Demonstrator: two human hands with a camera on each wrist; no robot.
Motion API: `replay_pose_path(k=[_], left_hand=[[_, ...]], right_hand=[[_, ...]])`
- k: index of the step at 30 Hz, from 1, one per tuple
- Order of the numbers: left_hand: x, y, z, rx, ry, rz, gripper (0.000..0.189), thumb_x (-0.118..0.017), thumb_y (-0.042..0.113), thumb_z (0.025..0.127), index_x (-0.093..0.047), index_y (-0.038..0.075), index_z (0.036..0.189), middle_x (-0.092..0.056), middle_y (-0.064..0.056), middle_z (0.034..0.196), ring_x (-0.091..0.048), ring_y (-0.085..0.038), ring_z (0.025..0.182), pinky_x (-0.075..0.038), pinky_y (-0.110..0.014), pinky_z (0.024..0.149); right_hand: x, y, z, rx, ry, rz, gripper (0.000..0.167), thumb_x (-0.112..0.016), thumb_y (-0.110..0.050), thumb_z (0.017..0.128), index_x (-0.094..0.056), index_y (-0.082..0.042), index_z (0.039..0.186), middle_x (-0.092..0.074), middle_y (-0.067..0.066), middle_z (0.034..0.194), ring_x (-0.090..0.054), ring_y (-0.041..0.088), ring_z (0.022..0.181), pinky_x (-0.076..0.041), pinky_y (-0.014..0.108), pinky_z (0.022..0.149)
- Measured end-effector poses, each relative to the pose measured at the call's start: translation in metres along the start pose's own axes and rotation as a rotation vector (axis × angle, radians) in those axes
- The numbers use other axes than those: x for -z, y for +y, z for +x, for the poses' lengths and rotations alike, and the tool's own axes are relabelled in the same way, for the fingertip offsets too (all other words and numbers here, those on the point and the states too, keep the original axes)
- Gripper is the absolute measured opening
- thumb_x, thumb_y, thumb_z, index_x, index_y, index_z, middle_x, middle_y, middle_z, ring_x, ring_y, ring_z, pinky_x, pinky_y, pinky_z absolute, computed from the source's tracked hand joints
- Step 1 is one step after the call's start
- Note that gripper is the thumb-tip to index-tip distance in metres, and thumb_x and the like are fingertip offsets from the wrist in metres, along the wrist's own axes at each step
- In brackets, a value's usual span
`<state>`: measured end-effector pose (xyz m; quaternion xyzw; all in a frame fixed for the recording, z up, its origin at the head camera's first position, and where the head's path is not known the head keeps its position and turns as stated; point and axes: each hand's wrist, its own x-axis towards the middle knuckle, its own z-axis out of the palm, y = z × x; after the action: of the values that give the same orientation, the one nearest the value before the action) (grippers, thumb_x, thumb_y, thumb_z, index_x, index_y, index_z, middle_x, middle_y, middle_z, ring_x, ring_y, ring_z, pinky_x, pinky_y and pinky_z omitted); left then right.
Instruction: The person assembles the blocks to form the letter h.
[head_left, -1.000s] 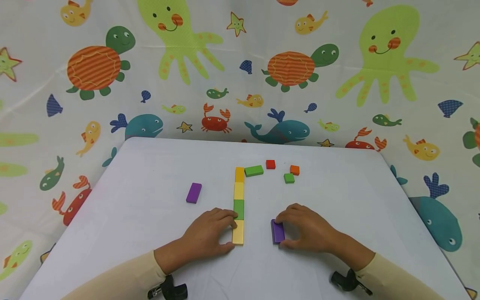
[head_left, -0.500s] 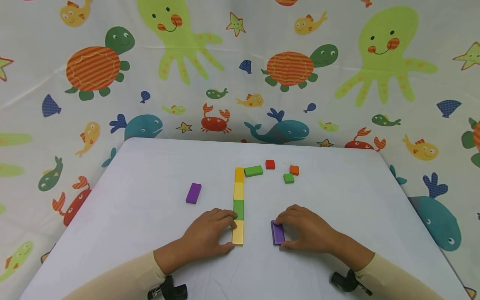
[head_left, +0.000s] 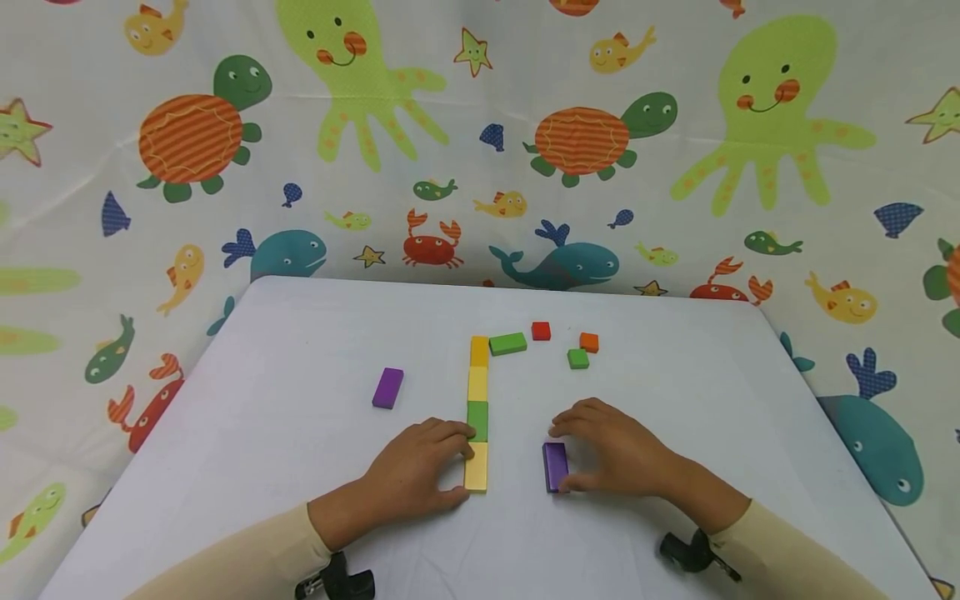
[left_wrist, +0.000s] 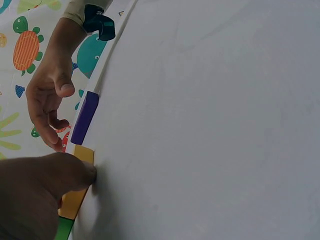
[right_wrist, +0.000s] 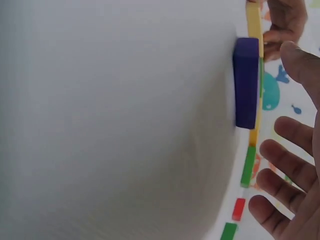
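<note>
We see the tabletop (head_left: 300, 367); the right hand (head_left: 618, 447), fingers spread; the left hand (head_left: 416, 467), whether pinching we cannot tell; the purple block (head_left: 553, 465), just by the right thumb; the nearest yellow block (head_left: 477, 471) and adjoining green block (head_left: 480, 415), touched by left fingertips.

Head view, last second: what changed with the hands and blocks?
The right hand let go of the right-hand purple block: its fingers opened and shifted slightly away from the person, off the block's far end. Unchanged: that block's place, the left hand on the nearest yellow block, the other blocks.
</note>
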<state>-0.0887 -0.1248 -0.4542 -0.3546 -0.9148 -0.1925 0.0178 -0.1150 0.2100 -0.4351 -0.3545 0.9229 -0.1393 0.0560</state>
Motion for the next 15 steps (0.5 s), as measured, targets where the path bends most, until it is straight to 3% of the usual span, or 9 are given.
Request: replay_pose_path(k=[15], left_hand=[[-0.001, 0.001, -0.001, 0.005, 0.0, -0.009, 0.039, -0.086, 0.04, 0.08, -0.068, 0.022, 0.109, -0.062, 0.004, 0.134, -0.057, -0.017, 0.122, -0.051, -0.039, 0.097]], right_hand=[[0.018, 0.019, 0.031, -0.117, 0.066, 0.012, 0.061, -0.084, -0.055, 0.079, -0.07, -0.021, 0.127, -0.066, -0.005, 0.129, -0.052, 0.021, 0.127, -0.049, 0.045, 0.103]])
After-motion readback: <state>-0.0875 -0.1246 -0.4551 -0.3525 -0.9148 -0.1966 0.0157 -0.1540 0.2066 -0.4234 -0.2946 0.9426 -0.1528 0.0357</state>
